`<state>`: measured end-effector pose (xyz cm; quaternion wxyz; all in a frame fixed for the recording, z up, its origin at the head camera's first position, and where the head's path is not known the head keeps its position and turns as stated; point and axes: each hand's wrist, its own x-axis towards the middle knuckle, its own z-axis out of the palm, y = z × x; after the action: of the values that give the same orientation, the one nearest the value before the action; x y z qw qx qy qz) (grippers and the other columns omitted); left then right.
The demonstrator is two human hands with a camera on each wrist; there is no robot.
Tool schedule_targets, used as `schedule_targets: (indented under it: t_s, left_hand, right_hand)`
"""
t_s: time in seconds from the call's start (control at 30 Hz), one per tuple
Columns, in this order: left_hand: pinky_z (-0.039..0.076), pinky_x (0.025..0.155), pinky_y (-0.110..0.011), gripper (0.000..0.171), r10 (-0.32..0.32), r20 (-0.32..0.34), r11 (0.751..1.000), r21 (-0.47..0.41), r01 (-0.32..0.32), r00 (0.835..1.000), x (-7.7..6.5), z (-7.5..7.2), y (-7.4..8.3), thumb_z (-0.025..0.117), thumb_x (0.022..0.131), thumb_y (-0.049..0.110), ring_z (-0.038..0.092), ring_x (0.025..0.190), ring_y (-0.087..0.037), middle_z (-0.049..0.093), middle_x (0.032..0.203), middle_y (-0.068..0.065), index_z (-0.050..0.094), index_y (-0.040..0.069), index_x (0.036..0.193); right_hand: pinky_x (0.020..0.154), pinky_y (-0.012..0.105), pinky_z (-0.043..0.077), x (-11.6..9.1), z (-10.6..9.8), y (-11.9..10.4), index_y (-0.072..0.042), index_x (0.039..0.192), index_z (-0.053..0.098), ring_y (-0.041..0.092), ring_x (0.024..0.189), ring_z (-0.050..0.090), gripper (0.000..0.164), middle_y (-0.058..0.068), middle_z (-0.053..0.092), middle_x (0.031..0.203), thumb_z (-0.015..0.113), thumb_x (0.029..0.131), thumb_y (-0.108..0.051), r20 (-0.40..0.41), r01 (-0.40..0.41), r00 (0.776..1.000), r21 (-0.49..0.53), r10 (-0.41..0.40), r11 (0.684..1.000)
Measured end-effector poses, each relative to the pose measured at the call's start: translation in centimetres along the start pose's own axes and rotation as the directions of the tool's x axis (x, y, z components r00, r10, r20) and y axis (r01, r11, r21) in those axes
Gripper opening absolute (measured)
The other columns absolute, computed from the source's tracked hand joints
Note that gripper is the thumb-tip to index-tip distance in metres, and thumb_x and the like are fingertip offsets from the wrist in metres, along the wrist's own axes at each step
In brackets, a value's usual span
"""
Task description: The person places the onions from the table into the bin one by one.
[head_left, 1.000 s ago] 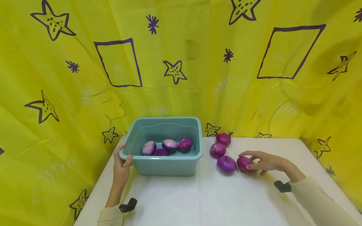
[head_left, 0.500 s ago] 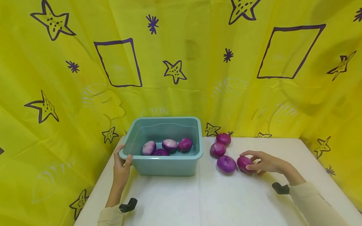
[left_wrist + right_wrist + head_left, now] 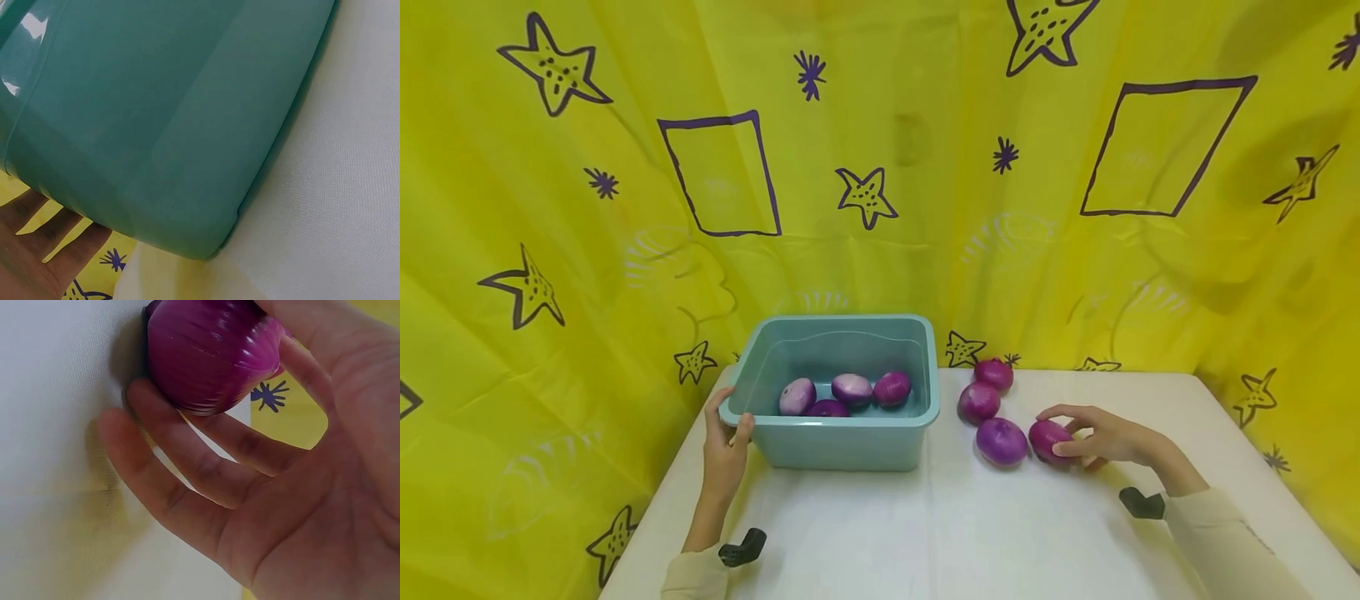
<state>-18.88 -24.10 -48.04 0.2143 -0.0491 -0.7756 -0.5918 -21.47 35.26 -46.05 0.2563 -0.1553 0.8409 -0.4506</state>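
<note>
My left hand [image 3: 726, 450] grips the rim of a teal plastic bin [image 3: 842, 446] at its front left corner, thumb in front and fingers along the side. The left wrist view shows the bin's wall [image 3: 150, 125] and part of the hand [image 3: 44, 244]. Several purple onions, one of them a whitish onion [image 3: 852, 389], lie inside. To the right of the bin, my right hand [image 3: 1108, 437] holds a red onion [image 3: 1047, 440] between thumb and fingers, low at the table. In the right wrist view fingers curve around this onion [image 3: 209, 353]; its top is cut off.
Left of the held onion lies a larger purple onion [image 3: 1002, 442]. Behind it sit a red onion [image 3: 979, 402] and another onion [image 3: 994, 374] near the table's back edge. A yellow patterned curtain [image 3: 925, 275] surrounds the white table [image 3: 1000, 533].
My right hand's fingers have settled closer around the red onion, which has tilted slightly. The left hand keeps its place on the bin. The head view has shifted a little.
</note>
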Motion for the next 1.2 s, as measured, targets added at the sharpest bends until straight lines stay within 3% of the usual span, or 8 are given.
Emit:
schedule_targets:
  t_s: [0.23,0.5,0.6,0.73,0.83,1.0,1.2]
  left_hand:
    - [0.038,0.104,-0.070,0.055,0.018,0.011,1.000,-0.007,-0.018,1.000,0.0,0.1,0.1,0.051,0.105,0.014,0.038,0.139,-0.053,0.029,0.160,-0.022,0.026,0.013,0.154]
    - [0.038,0.105,-0.071,0.055,0.014,0.011,1.000,0.003,-0.014,1.000,-0.1,0.3,0.2,0.051,0.105,0.014,0.040,0.138,-0.053,0.031,0.159,-0.023,0.026,0.015,0.154]
    - [0.034,0.107,-0.072,0.056,0.014,0.006,1.000,-0.004,-0.014,1.000,-0.1,0.1,0.1,0.051,0.105,0.014,0.039,0.138,-0.053,0.031,0.158,-0.025,0.026,0.014,0.154]
    - [0.033,0.108,-0.072,0.055,0.013,0.008,1.000,-0.012,-0.012,1.000,-0.1,-0.1,-0.1,0.051,0.105,0.015,0.038,0.139,-0.054,0.030,0.158,-0.025,0.026,0.014,0.154]
    - [0.037,0.105,-0.071,0.055,0.002,0.008,1.000,-0.004,-0.002,1.000,-0.2,-0.1,-0.1,0.051,0.105,0.016,0.038,0.138,-0.054,0.030,0.158,-0.025,0.026,0.016,0.154]
    - [0.041,0.101,-0.070,0.056,0.000,0.005,1.000,0.005,0.000,1.000,-0.2,0.0,0.1,0.051,0.105,0.016,0.039,0.137,-0.056,0.029,0.159,-0.026,0.025,0.015,0.155]
    - [0.042,0.100,-0.070,0.056,0.004,0.009,1.000,0.013,-0.005,1.000,-0.2,-0.1,0.0,0.051,0.106,0.017,0.040,0.137,-0.056,0.030,0.158,-0.027,0.024,0.016,0.155]
  right_hand:
    - [0.076,0.049,0.062,0.0,-0.5,-0.2,-0.007,0.149,0.046,0.034,0.100,0.066,0.062,0.030,0.055,0.129,0.074,0.095,-0.017,0.004,0.005,1.000,0.002,-0.005,1.000]
    - [0.074,0.051,0.061,-0.2,-2.7,-2.8,-0.007,0.149,0.043,0.033,0.099,0.067,0.070,0.032,0.052,0.133,0.079,0.090,-0.020,-0.075,0.027,0.996,-0.142,-0.038,0.989]
    - [0.077,0.043,0.060,-0.2,-3.8,-4.4,-0.006,0.147,0.045,0.027,0.094,0.068,0.071,0.029,0.053,0.133,0.081,0.089,-0.022,-0.129,0.066,0.987,-0.223,-0.097,0.973]
    - [0.078,0.030,0.058,-0.1,-4.9,-6.4,-0.004,0.143,0.051,0.025,0.098,0.065,0.069,0.023,0.058,0.131,0.084,0.086,-0.024,-0.207,0.137,0.953,-0.348,-0.219,0.927]
    - [0.077,0.027,0.058,0.0,-5.6,-7.8,-0.004,0.143,0.052,0.029,0.102,0.064,0.069,0.020,0.058,0.131,0.085,0.085,-0.024,-0.255,0.161,0.925,-0.404,-0.280,0.900]
    - [0.074,0.026,0.058,0.3,-6.4,-9.8,-0.006,0.143,0.051,0.037,0.103,0.063,0.070,0.019,0.056,0.132,0.086,0.084,-0.023,-0.337,0.166,0.881,-0.438,-0.333,0.883]
    - [0.072,0.017,0.055,1.1,-6.6,-11.8,-0.005,0.145,0.050,0.043,0.105,0.062,0.073,0.023,0.050,0.138,0.087,0.084,-0.022,-0.464,0.179,0.795,-0.435,-0.391,0.882]
